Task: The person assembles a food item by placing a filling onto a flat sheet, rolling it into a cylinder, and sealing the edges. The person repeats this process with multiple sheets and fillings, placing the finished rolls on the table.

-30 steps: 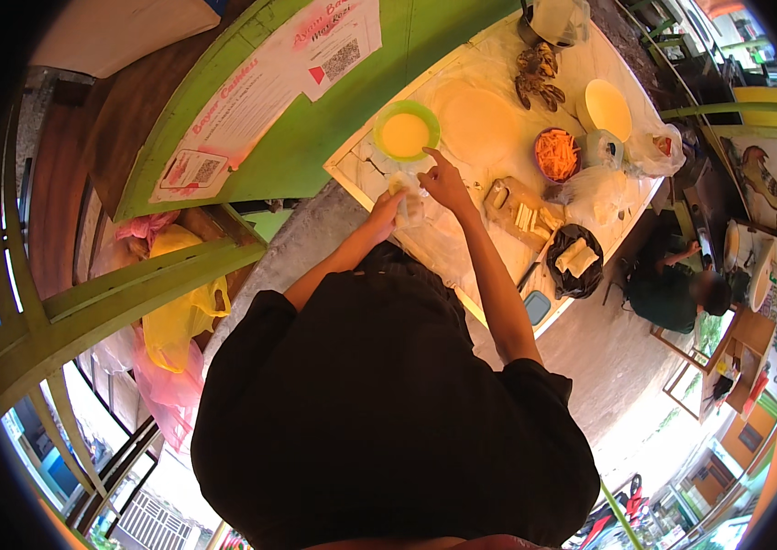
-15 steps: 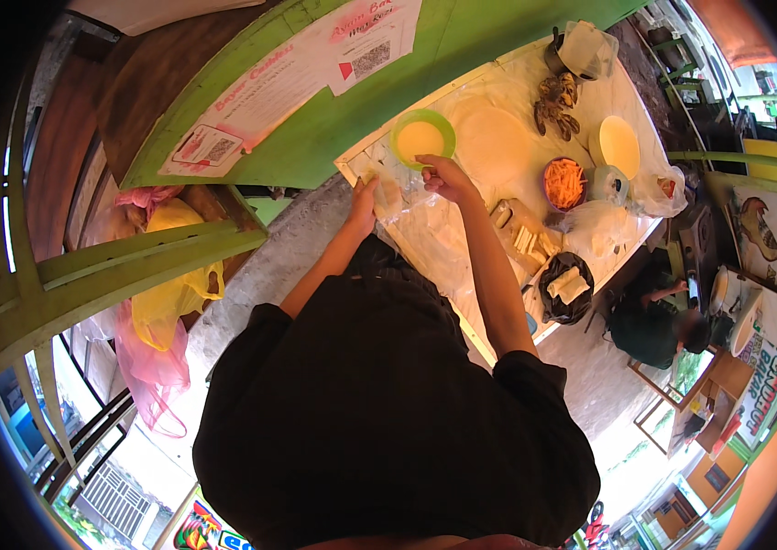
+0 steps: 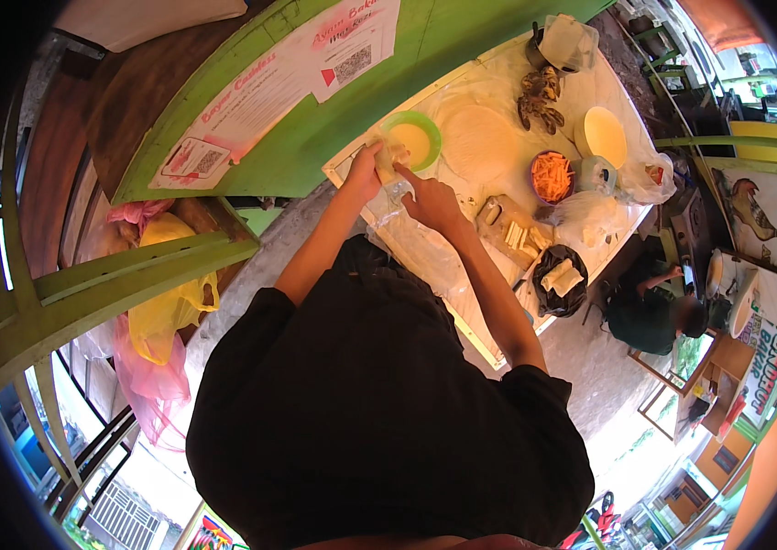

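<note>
Two hands meet over a small pale wrapper piece [image 3: 390, 158]: the left hand [image 3: 363, 171] pinches its edge while the right hand [image 3: 430, 200] presses a fingertip on it, apparently mid-fold; sealing would need care. Just beyond the grip sits a round green bowl [image 3: 413, 139] of smooth yellow liquid; rightward lie floury sheets [image 3: 476, 137] and shredded carrot [image 3: 552, 174].

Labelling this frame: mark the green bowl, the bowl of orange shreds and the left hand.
green bowl [image 3: 432, 131]: head view, right rim.
bowl of orange shreds [image 3: 552, 175]: head view, shreds' middle.
left hand [image 3: 366, 172]: head view, back.
</note>
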{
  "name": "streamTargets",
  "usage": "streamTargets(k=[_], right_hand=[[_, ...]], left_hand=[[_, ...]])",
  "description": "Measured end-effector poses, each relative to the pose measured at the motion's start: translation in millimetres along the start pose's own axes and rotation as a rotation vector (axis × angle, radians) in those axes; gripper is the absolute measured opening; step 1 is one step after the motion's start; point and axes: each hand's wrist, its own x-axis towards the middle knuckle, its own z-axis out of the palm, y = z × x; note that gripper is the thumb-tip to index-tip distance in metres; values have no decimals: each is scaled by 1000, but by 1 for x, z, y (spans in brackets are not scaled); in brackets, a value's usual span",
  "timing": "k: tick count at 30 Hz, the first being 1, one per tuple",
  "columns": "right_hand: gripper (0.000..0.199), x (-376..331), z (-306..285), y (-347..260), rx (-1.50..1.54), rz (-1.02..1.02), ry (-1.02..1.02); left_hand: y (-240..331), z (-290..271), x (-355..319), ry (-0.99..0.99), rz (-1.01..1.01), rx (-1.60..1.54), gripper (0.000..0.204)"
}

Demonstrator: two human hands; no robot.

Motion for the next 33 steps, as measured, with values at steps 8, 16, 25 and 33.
streamTargets(k=[8,16,25,33], right_hand=[[73,0,11,0,-109,37,87],[82,6,-6,0,-75,32,-172],[86,5,-22,-11,-83,118,-221],[88,-7,-3,-2,-66,7,-59]], left_hand=[[1,-3,-2,-91,-42,34,40],[0,-31,5,-83,-90,13,41],[-5,-51,0,-17,-64,-14,42],[3,-37,-4,-56,-116,-86,46]])
